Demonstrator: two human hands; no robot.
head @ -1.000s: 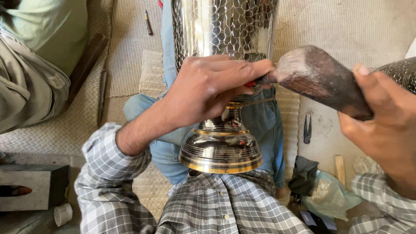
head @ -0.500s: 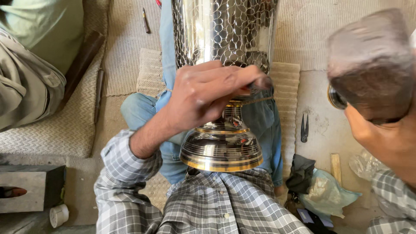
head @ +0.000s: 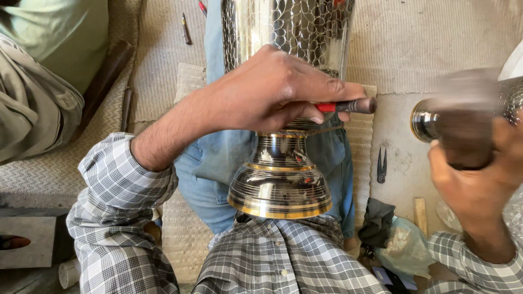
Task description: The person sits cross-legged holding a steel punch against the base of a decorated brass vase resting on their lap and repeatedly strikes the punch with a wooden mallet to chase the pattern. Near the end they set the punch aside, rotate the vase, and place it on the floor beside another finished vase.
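The work place is a floor covered with a woven beige mat (head: 436, 43), and at the far left another person in green and khaki clothes (head: 38, 81) sits apart from the work. On the bare grey patch at the right lie small black pincers (head: 382, 165), a short wooden piece (head: 420, 214), a black cloth (head: 376, 222) and a crumpled plastic bag (head: 406, 247).

The largest thing is the tall silver metal vase (head: 283, 109). It lies along the person's lap, on the blue jeans, with its gold-banded foot (head: 279, 190) near the checked shirt and its body pointing far. The body already carries a fine net pattern of scales over all of the surface that shows, while the neck and the foot are smooth and polished. So, as I judge, much of the engraving of the body is done; how much is left on the hidden side I cannot tell.

The left hand (head: 272, 92) rests on the vase just above the neck, and its fingers are pressed around a thin chisel with a red band (head: 348, 106), whose blunt end points to the right. The right hand (head: 479, 179) is closed around a dark wooden mallet (head: 463, 130), blurred by motion, well apart from the chisel end. A second patterned metal piece (head: 509, 98) shows behind the mallet at the right edge.
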